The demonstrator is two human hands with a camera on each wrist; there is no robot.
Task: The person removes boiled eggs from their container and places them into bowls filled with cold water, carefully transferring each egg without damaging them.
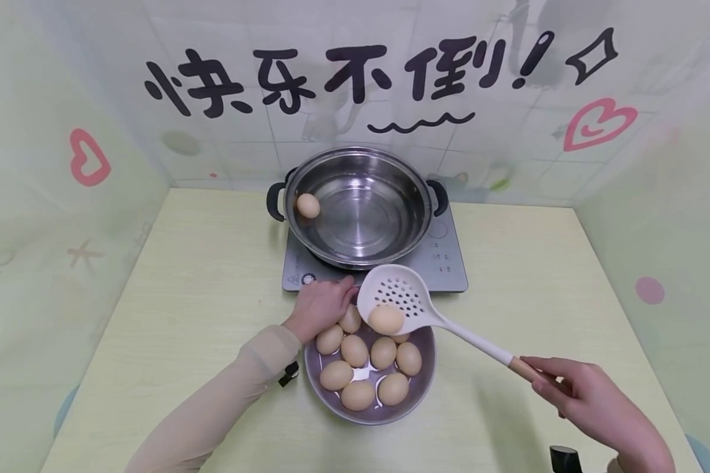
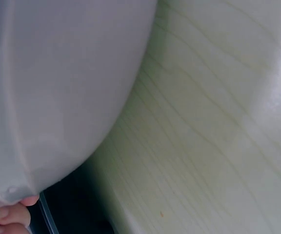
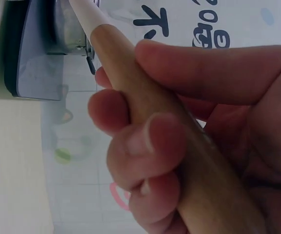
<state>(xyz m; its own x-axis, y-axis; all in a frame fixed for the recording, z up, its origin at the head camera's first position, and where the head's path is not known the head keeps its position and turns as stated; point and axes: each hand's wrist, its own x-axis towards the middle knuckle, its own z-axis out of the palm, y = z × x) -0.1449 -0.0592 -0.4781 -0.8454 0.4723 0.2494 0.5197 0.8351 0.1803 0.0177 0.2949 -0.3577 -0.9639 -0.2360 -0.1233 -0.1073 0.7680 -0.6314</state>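
Note:
My right hand (image 1: 580,397) grips the wooden handle (image 3: 148,92) of a white slotted ladle (image 1: 398,284), fingers wrapped round it. One brown egg (image 1: 386,320) lies in the ladle's head, which overlaps the far edge of a grey bowl (image 1: 430,374). Several more eggs (image 1: 357,395) sit in that bowl. My left hand (image 1: 321,306) holds the bowl's far rim; in the left wrist view its fingertips (image 2: 11,214) show against the bowl's outer wall. Beyond the bowl, a steel pot (image 1: 384,190) contains a single egg (image 1: 308,206) at its left side.
The pot stands on a flat induction cooker (image 1: 446,272), its black side handles (image 1: 439,197) sticking out left and right. A pale wooden table (image 1: 213,263) carries everything. Printed curtains (image 1: 307,144) enclose the back and both sides.

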